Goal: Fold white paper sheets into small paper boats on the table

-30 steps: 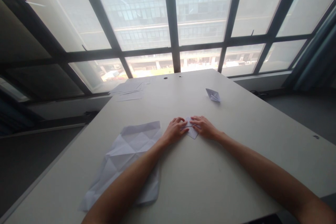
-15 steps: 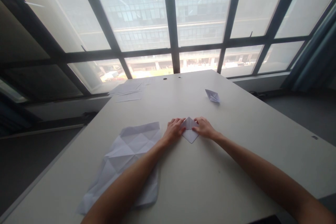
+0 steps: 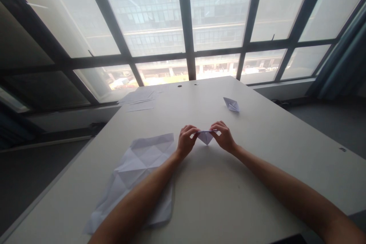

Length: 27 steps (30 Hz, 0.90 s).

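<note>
The left hand [image 3: 186, 141] and right hand [image 3: 225, 137] each pinch an end of the small folded paper piece [image 3: 206, 136], lifted just above the tabletop [image 3: 217, 194]. It looks light, thin and easily crumpled, so the stiffer creased corners seem the best places to hold.

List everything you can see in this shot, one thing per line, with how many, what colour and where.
small folded paper: one, white, mid-table, pinched between both hands
large creased sheet: one, white, flat on the table, partly under the left forearm
folded paper figure: one, white, far right part of the table
loose sheets: a few, white, far left corner of the table
table: one, off-white, fills the lower view
window frame: dark bars, behind the table
curtain: one, blue-grey, right edge
left hand: one, grips the small paper's left end
right hand: one, grips its right end
</note>
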### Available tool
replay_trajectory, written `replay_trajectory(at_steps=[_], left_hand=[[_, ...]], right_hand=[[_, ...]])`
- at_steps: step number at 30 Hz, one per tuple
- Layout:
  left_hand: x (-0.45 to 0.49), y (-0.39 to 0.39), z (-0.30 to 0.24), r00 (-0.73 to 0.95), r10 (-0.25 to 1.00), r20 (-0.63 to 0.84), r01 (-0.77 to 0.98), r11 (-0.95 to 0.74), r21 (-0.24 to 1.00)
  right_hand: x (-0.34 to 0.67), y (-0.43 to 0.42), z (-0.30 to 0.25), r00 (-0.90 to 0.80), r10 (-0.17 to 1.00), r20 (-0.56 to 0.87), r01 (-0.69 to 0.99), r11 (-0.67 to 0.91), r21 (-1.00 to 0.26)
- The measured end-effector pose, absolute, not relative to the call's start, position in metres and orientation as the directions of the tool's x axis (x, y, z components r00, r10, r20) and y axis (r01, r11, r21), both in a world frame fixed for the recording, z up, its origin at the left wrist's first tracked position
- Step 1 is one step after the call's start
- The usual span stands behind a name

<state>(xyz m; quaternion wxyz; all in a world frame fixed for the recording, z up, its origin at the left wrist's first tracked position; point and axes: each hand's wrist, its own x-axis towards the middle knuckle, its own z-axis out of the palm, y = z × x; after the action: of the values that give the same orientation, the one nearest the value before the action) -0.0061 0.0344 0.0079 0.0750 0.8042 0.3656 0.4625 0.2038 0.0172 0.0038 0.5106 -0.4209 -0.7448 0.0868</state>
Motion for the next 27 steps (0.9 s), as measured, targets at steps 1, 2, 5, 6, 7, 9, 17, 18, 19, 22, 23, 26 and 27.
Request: replay_trajectory(at_steps=[1,2,5,6,7,9,17,18,19,22,23,26,27], left_hand=[[-0.006,0.033,0.009,0.298,0.633,0.714,0.528,-0.732,0.43],[-0.006,0.032,0.009,0.299,0.614,0.731,0.538,-0.741,0.402],[-0.007,0.031,0.01,0.341,0.599,0.725,0.578,-0.741,0.341],[-0.007,0.031,0.009,0.364,0.607,0.706,0.591,-0.737,0.329],[-0.007,0.031,0.009,0.389,0.619,0.682,0.601,-0.732,0.321],[-0.007,0.033,0.007,0.438,0.651,0.62,0.611,-0.721,0.326],[-0.009,0.038,0.001,0.534,0.747,0.396,0.612,-0.665,0.429],[-0.009,0.038,0.002,0.527,0.753,0.394,0.615,-0.658,0.434],[-0.009,0.038,0.002,0.518,0.759,0.395,0.616,-0.651,0.444],[-0.007,0.038,0.003,0.475,0.782,0.404,0.598,-0.623,0.504],[-0.007,0.038,0.003,0.457,0.792,0.404,0.588,-0.61,0.531],[-0.006,0.039,0.002,0.429,0.818,0.382,0.553,-0.573,0.605],[-0.006,0.039,0.002,0.426,0.822,0.377,0.542,-0.566,0.622]], right_hand=[[0.205,0.016,0.005,-0.14,0.693,0.707,0.555,0.646,-0.524],[0.205,0.015,0.005,-0.156,0.679,0.717,0.579,0.651,-0.491],[0.208,0.016,0.003,-0.21,0.679,0.703,0.651,0.634,-0.418],[0.209,0.016,0.002,-0.232,0.687,0.688,0.666,0.628,-0.403],[0.209,0.017,0.0,-0.255,0.697,0.67,0.677,0.623,-0.391],[0.211,0.02,-0.004,-0.294,0.72,0.629,0.691,0.615,-0.38],[0.217,0.023,-0.01,-0.36,0.793,0.491,0.695,0.579,-0.426],[0.217,0.023,-0.009,-0.367,0.789,0.492,0.686,0.587,-0.43],[0.218,0.023,-0.008,-0.365,0.787,0.496,0.679,0.59,-0.436],[0.218,0.024,-0.008,-0.305,0.802,0.513,0.669,0.564,-0.485],[0.218,0.026,-0.009,-0.277,0.813,0.513,0.667,0.547,-0.507],[0.216,0.029,-0.013,-0.227,0.843,0.488,0.669,0.499,-0.551],[0.215,0.029,-0.014,-0.215,0.853,0.475,0.677,0.481,-0.557]])
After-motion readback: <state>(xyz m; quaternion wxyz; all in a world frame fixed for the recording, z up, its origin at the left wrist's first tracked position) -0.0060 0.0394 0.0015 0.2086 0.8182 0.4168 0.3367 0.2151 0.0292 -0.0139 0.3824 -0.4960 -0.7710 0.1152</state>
